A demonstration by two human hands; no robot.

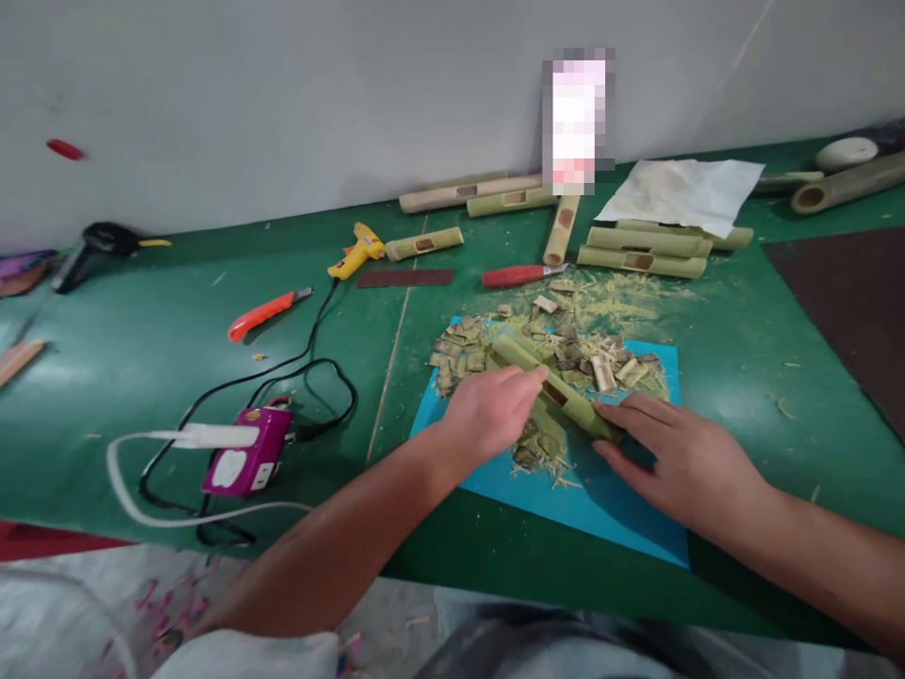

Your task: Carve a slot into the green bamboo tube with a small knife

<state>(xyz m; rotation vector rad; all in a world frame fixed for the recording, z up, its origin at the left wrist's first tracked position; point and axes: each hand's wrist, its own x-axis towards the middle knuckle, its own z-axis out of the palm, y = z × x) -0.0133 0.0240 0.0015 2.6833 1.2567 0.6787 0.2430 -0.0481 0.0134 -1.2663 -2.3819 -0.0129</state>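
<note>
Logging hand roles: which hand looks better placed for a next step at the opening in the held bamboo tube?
Probably the left: the left hand is beside the opening in the bamboo tube, while the right hand grips the tube's near end.

I am getting a moderately bright feed, with diffuse light seemingly coming from above and pale glare spreading across the green table [813,453] on both sides. The right hand [685,462] is casting a soft shadow onto the blue sheet [551,490]. Coarse pixel squares are masking a bright upright rectangle [580,118] against the grey wall [283,113]. Fine detail is smearing slightly, and the wide lens is stretching shapes toward the edges.
</note>
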